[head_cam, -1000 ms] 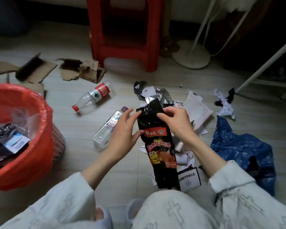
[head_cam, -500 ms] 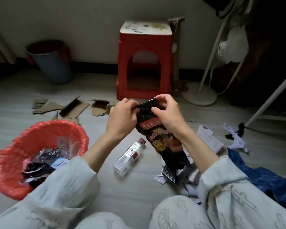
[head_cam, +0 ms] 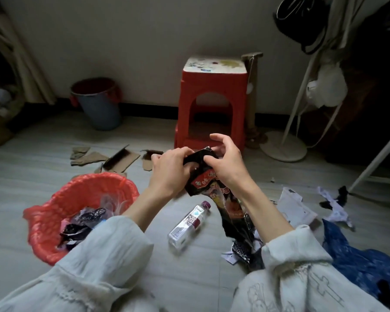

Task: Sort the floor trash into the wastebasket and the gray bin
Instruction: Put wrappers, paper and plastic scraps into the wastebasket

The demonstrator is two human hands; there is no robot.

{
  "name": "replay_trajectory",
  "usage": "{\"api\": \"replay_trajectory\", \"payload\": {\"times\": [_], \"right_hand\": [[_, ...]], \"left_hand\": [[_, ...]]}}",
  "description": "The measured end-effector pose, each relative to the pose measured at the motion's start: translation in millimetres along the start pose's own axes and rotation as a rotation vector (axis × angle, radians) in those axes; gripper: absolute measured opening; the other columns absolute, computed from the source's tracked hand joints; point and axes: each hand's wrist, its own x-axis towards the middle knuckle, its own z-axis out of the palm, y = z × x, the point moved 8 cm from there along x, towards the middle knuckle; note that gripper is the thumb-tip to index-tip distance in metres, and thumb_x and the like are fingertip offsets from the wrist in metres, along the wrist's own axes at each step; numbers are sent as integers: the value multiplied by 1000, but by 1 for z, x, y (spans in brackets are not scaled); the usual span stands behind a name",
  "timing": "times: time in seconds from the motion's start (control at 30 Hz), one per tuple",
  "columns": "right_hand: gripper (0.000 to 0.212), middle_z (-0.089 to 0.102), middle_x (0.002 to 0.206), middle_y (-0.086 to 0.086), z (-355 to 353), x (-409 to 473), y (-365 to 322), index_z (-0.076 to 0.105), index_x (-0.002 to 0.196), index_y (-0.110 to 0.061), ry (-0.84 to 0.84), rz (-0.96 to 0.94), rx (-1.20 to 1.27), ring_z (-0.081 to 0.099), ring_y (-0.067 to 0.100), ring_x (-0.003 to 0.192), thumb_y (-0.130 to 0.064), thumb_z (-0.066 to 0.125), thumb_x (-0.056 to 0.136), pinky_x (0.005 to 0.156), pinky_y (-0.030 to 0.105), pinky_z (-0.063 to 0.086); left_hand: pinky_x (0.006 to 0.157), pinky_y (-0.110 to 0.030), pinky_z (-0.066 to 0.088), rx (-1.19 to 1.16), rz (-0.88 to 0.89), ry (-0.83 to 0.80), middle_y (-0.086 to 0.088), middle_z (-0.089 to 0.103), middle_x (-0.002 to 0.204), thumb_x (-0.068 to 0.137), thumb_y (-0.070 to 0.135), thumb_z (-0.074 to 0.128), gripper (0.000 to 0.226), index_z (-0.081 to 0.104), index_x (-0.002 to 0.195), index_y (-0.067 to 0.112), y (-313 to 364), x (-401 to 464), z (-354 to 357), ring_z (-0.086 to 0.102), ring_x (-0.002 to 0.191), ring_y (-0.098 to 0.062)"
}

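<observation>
The top of a black snack wrapper (head_cam: 208,183) is being gripped by the curled fingers (head_cam: 180,154) of the left hand (head_cam: 169,170), which are being closed over its upper left edge. The same top is being pinched from the right by the thumb and lower fingers of the right hand (head_cam: 227,163); its index finger is being held raised and bent above the wrapper, touching nothing. The wrapper is being held up off the floor, crumpled at the top, with its red label facing the camera and its long lower part hanging down between the forearms toward a heap of torn paper and foil scraps (head_cam: 241,251).

A clear plastic bottle (head_cam: 188,224) with a purple cap is lying on its side on the floor, just left of the hanging wrapper. The wastebasket (head_cam: 54,212), lined with a red bag, is standing at near left, partly covered by the left sleeve (head_cam: 95,262); dark wrappers are lying inside it. The gray bin (head_cam: 98,104) is standing upright at far left against the wall, well apart from the hands. Pieces of torn cardboard (head_cam: 119,159) are lying between the bin and the wastebasket. A red plastic stool (head_cam: 214,104) is standing far behind the hands. A blue plastic bag (head_cam: 358,262) and white paper scraps (head_cam: 296,206) are lying at near right.
</observation>
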Motion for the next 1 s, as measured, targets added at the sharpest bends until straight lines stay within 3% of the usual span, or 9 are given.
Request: {"api": "replay_trajectory", "payload": {"times": [0.17, 0.23, 0.37, 0.5, 0.57, 0.67, 0.77, 0.87, 1.0], "right_hand": [[58, 60, 107, -4, 14, 4, 10, 46, 134, -22, -113, 35, -51, 60, 19, 102, -12, 64, 81, 92, 37, 50], [41, 65, 108, 2, 21, 2, 16, 59, 121, -20, -227, 55, -113, 63, 19, 98, -15, 66, 81, 92, 38, 51], [9, 70, 79, 3, 28, -4, 27, 71, 85, -19, -408, 114, -171, 64, 13, 75, -12, 68, 81, 82, 36, 51], [3, 72, 82, 10, 14, 6, 25, 70, 76, -17, -167, 89, -182, 67, 22, 80, -15, 70, 78, 77, 40, 53], [8, 69, 79, 7, 4, 6, 29, 65, 73, -18, -50, 161, -62, 67, 24, 80, -15, 71, 78, 75, 38, 53], [7, 66, 77, 5, 4, 3, 34, 63, 78, -12, -47, 267, 165, 64, 19, 72, -9, 69, 81, 69, 33, 52], [3, 67, 77, 6, 9, 1, 32, 64, 81, -9, -83, 268, 223, 63, 19, 73, -10, 68, 82, 68, 28, 52], [19, 65, 90, 2, 3, 3, 23, 64, 94, -13, -42, 125, -21, 62, 16, 88, -22, 72, 79, 80, 30, 50], [71, 42, 127, 0, 24, -7, 4, 38, 139, -26, -238, -132, -510, 43, 19, 117, -27, 72, 77, 101, 33, 39]], "left_hand": [[92, -42, 41, -127, -103, -83, 1, 67, 99, 88, 20, 57, 16, 68, 101, 20, -25, -3, 8, 58, 101, -22], [95, -46, 39, -146, -131, -150, 3, 62, 96, 89, 22, 56, 17, 67, 101, 20, -34, -4, 12, 55, 103, -22], [97, -42, 33, -104, -144, -259, 4, 47, 101, 90, 29, 55, 22, 66, 107, 20, -43, -6, 21, 46, 112, -20], [82, -29, 18, 1, -25, 84, 1, 46, 111, 85, 28, 62, 35, 56, 118, 21, -28, -2, -6, 42, 113, -19], [85, -30, 20, 51, 140, 70, 0, 48, 121, 80, 38, 66, 55, 46, 129, 22, -8, -4, -4, 44, 116, -17], [99, -34, 21, 142, 249, -196, 5, 46, 134, 76, 48, 67, 75, 33, 138, 24, 5, -14, 26, 42, 124, -14], [96, -33, 27, 63, 248, -79, 4, 58, 123, 81, 30, 69, 52, 46, 127, 21, -1, -12, 19, 54, 113, -17], [87, -31, 31, 100, 217, 57, -1, 69, 103, 86, 21, 62, 26, 59, 112, 17, -4, -12, 5, 62, 95, -22], [85, -36, 47, 14, 2, 35, -9, 71, 98, 84, 19, 60, 25, 66, 109, 16, -26, -10, 2, 63, 94, -29]]}}
